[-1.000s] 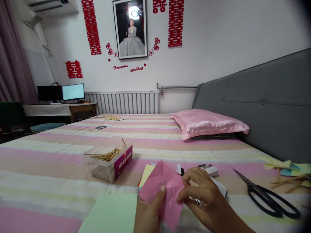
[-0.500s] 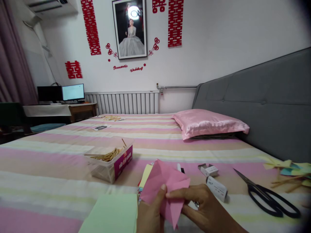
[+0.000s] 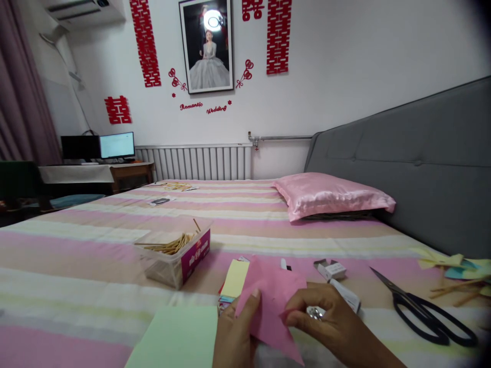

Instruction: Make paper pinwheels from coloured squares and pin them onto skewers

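A piece of pink paper (image 3: 270, 296) with cut, pointed flaps is held up between both hands. My left hand (image 3: 240, 322) grips its left side, thumb on top and fingers behind. At the lower right, my right hand (image 3: 322, 317) pinches one flap between thumb and forefinger. Just behind the pink sheet lies a stack of small coloured papers (image 3: 236, 278) with yellow on top. Light green paper (image 3: 176, 337) lies to the left of my left hand. Small shiny metal pieces (image 3: 315, 313) show beside my right fingers, partly hidden.
A clear plastic box (image 3: 164, 266) of thin wooden sticks stands left of centre. Black-handled scissors (image 3: 418, 306) lie at right, near paper pinwheels (image 3: 456, 268) on sticks. Small white boxes (image 3: 332, 269) sit behind my right hand. A pink pillow (image 3: 333, 194) rests by the grey headboard (image 3: 414, 158).
My right hand has moved slightly right, from the paper's middle to a flap at its lower right. The pink paper has turned and sits a little lower, uncovering more of the yellow stack.
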The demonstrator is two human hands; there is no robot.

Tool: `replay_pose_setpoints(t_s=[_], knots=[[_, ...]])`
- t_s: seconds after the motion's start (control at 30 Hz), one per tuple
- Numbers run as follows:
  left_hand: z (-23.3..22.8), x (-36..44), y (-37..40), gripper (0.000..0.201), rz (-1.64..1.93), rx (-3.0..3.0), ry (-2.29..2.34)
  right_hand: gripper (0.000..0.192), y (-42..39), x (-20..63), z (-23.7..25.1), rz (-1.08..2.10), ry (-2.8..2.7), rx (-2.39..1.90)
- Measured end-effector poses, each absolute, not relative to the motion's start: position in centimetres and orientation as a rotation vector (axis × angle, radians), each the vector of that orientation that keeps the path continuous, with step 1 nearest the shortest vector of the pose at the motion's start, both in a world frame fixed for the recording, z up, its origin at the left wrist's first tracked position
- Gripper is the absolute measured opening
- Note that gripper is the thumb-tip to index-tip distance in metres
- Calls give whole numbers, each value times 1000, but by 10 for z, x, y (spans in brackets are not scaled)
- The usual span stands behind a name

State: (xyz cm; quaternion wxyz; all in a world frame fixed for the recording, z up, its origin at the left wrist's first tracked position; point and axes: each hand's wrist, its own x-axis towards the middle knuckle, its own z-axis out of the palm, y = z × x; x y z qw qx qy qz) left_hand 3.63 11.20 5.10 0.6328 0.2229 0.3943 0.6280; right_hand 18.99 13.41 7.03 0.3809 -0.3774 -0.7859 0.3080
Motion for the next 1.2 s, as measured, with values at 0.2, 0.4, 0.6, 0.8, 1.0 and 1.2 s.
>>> replay_pose_setpoints(t_s=[0.2,0.4,0.6,0.8,1.0,1.2], knots=[[49,35,113,26,1386,634,950,29,134,190,73,938,-1912,-917],[37,35,118,32,1321,717,926,30,135,190,71,1035,-1775,-977],[34,37,118,28,1309,741,911,23,135,191,73,1054,-1813,-1011],[42,40,115,28,1275,663,882,20,135,192,71,1035,-1833,-1019],[41,40,115,32,1277,657,867,17,136,192,70,1035,-1836,-1033],[38,40,115,33,1256,711,877,16,136,191,73,1024,-1838,-1077]])
